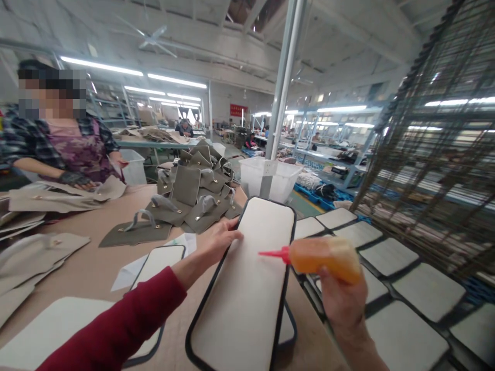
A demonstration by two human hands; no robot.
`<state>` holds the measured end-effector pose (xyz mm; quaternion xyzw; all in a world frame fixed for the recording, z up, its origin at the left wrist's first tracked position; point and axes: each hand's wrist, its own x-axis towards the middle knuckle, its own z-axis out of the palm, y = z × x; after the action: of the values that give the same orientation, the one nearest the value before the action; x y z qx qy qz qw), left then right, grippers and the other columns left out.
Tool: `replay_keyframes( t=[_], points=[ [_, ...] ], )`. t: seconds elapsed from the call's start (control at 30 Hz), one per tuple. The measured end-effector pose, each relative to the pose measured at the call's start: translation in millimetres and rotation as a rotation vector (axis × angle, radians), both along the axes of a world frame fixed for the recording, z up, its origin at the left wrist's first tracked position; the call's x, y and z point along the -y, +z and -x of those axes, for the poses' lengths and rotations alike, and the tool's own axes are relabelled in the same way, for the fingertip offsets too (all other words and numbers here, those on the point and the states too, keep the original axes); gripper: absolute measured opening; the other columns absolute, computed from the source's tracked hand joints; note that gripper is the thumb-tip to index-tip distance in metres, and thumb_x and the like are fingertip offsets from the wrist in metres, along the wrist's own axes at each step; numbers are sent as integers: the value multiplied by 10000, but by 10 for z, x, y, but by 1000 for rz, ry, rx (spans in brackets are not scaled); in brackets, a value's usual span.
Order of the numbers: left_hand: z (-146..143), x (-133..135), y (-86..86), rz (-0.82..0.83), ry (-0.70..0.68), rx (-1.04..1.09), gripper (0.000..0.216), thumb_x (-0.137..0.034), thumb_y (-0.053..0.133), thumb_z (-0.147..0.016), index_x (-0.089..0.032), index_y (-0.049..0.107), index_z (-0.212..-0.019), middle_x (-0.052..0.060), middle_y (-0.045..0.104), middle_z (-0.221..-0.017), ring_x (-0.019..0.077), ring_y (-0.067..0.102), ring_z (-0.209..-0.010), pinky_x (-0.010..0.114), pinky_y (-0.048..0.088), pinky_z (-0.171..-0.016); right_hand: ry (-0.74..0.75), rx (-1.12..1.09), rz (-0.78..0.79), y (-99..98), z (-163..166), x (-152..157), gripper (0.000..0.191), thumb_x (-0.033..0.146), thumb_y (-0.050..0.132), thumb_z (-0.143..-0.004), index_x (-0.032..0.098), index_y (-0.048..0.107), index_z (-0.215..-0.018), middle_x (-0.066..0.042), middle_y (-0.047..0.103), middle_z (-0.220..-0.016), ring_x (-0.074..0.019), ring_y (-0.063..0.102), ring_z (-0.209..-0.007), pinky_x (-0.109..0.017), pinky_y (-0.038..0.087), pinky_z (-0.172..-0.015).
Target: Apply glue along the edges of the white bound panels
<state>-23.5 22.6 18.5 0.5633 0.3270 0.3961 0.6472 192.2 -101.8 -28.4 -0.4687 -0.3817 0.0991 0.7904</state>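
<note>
My left hand [221,240], in a red sleeve, grips the left edge of a long white panel with a dark rim [247,288] that lies tilted on the brown table [93,268]. My right hand [342,299] is closed round an orange squeeze bottle [327,257]. Its red nozzle points left, over the panel's right side, just above the surface.
More white panels [386,288] lie in rows on the right, others [50,324] on the table at left. A heap of grey bag parts [193,198] sits behind. A person in a plaid shirt [58,144] works at the far left. A pillar [282,98], a clear bin [270,178] and a wire rack [436,154] stand beyond.
</note>
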Motion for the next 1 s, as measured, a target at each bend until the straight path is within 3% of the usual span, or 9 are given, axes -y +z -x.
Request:
replay_keyframes(
  t=[0.03,0.13,0.37,0.43,0.53,0.63,0.77,0.87,1.0],
  points=[
    [-8,30,22,-7,-19,6,368,-111,574,-525,-168,706,-864,6,717,-795,171,635,-693,260,462,-705,-10,-77,-70,85,-88,-116,556,335,809,-578,168,588,-1060,-49,639,-932,-189,616,-790,-320,533,-723],
    [-41,66,57,4,-68,28,365,-115,575,-535,-174,704,-871,6,716,-801,185,642,-718,270,465,-708,-1,-93,-75,194,-223,-300,576,360,804,-586,166,578,-1078,-55,637,-961,-187,615,-819,-354,517,-794],
    [67,-56,28,46,51,-5,404,-125,591,-476,-125,695,-866,26,712,-766,195,619,-704,281,445,-680,249,-89,95,-196,181,270,529,269,813,-581,167,604,-1056,-77,680,-880,-201,645,-728,-292,550,-637],
    [96,-32,47,36,42,-10,422,-131,589,-486,-116,692,-896,29,715,-783,196,617,-713,280,440,-677,189,-117,62,-148,144,226,529,272,809,-590,172,597,-1064,-69,674,-885,-193,638,-731,-292,547,-645],
    [80,31,83,52,-14,-9,444,-127,587,-501,-119,689,-933,29,719,-819,195,622,-728,281,444,-685,47,-134,-26,62,-68,-75,583,346,783,-626,186,553,-1137,-70,651,-991,-199,625,-831,-347,533,-756],
    [45,42,91,60,-19,9,444,-115,591,-499,-119,690,-932,28,719,-824,186,622,-727,277,451,-691,41,-123,-45,160,-207,-258,622,359,801,-592,182,557,-1136,-72,639,-1035,-202,616,-888,-367,508,-828],
    [72,-39,60,127,56,18,429,-114,614,-465,-104,689,-888,30,711,-743,180,615,-666,275,458,-646,174,-123,49,-88,-70,-3,579,295,818,-572,145,597,-1086,-74,662,-908,-197,631,-785,-319,534,-722],
    [122,-75,38,150,109,22,439,-117,622,-455,-105,687,-890,27,707,-721,176,608,-628,277,460,-615,318,-164,137,-224,23,183,643,263,834,-538,157,585,-1121,-91,665,-959,-217,639,-823,-309,538,-711],
    [132,-36,50,154,81,37,442,-114,626,-467,-121,689,-905,30,716,-772,181,623,-664,281,473,-634,130,-174,-3,-39,-108,-37,556,294,820,-566,180,598,-1062,-45,649,-925,-176,616,-813,-317,516,-780]
  ],
)
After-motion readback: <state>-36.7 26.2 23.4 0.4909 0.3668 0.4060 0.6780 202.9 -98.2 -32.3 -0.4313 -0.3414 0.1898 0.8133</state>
